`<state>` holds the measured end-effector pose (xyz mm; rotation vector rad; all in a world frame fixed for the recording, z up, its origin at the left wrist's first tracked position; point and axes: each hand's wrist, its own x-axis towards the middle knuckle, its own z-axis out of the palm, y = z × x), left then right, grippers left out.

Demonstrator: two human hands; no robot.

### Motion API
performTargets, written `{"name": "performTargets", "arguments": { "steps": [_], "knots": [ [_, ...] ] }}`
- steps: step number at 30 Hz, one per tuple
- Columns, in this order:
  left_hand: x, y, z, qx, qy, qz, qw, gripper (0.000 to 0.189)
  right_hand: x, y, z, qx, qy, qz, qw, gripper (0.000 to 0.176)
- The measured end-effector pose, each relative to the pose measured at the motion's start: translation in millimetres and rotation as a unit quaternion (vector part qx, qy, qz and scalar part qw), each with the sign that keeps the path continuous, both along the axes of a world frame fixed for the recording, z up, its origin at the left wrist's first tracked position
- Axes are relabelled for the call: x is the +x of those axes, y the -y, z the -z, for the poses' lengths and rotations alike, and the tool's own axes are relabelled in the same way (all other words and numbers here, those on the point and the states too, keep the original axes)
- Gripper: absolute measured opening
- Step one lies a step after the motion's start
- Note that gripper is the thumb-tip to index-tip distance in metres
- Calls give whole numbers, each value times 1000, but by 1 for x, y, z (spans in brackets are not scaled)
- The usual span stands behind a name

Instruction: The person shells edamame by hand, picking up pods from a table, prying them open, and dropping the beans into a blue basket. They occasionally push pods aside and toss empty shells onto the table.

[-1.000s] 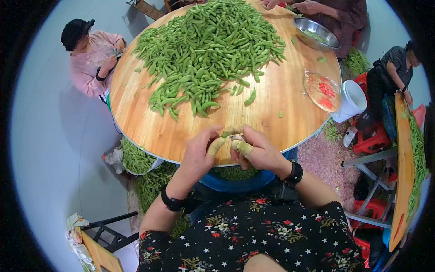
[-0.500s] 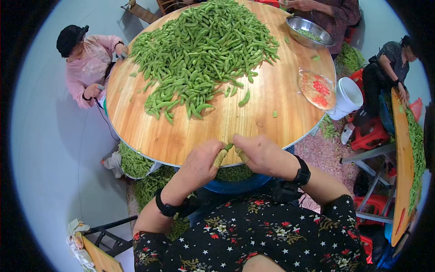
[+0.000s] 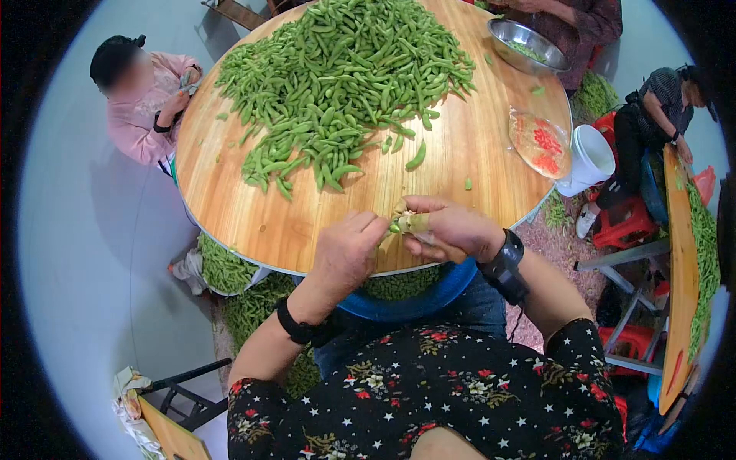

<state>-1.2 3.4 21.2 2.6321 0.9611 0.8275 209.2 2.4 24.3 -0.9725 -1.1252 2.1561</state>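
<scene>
A green soybean pod (image 3: 395, 227) is pinched between my two hands over the near edge of the round wooden table. My left hand (image 3: 349, 249) is closed on one end of it, back of the hand up. At the other end is my right hand (image 3: 452, 230), fingers curled and its thumb, wrapped in a yellowish cover, pressed close to the pod. Beyond the hands lies a large heap of soybean pods (image 3: 345, 92). One loose pod (image 3: 416, 156) rests apart from it. Below my hands, a blue basin (image 3: 456, 287) holds green beans.
A steel bowl (image 3: 529, 46), a plastic bag with red print (image 3: 540, 146) and a white bucket (image 3: 590, 161) are at the table's right. A person in pink (image 3: 146, 107) sits at the left; others are at the far right. Sacks of pods (image 3: 226, 264) stand under the left edge.
My right hand has turned from back-up to thumb side up, and both hands have moved slightly upward. The person in pink has brought their hands together.
</scene>
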Motion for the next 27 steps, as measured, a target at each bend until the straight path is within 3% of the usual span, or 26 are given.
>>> {"name": "performTargets", "arguments": {
  "steps": [1,3,4,6,7,8,10,15,16,18,19,21,22,24,27],
  "knots": [
    [1,-1,0,45,-10,-13,999,24,-4,2,-1,-1,0,0,1000,14],
    [4,-1,1,88,-19,-26,996,20,-16,10,-2,178,176,82,965,14],
    [6,0,1,96,1,-52,994,20,-19,13,2,177,176,82,965,14],
    [12,4,3,103,21,-76,992,20,-26,17,17,469,273,188,819,9],
    [15,6,3,104,28,-88,990,20,-30,18,23,502,267,225,791,13],
    [17,8,4,105,35,-99,989,19,-29,18,28,501,268,226,791,13],
    [17,10,6,110,36,-91,989,20,-29,18,35,370,196,247,874,11],
    [17,14,2,161,46,-81,983,21,-10,32,5,392,322,155,848,10],
    [16,15,3,102,60,-99,988,16,-9,39,0,416,352,132,828,12],
    [12,14,9,43,75,-118,989,11,-5,51,-2,413,334,102,841,13],
    [9,12,15,-95,156,-131,974,9,-4,55,-2,408,316,72,853,14],
    [7,11,15,-317,291,-115,895,9,-2,58,-4,405,333,43,851,16],
    [6,10,13,-318,290,-114,896,9,-1,60,-4,403,348,14,847,19],
    [4,8,8,-476,345,-86,805,13,0,59,-4,405,325,34,854,21],
    [4,8,6,-492,357,-36,793,18,-3,54,-4,382,294,71,873,22]
  ]
}}
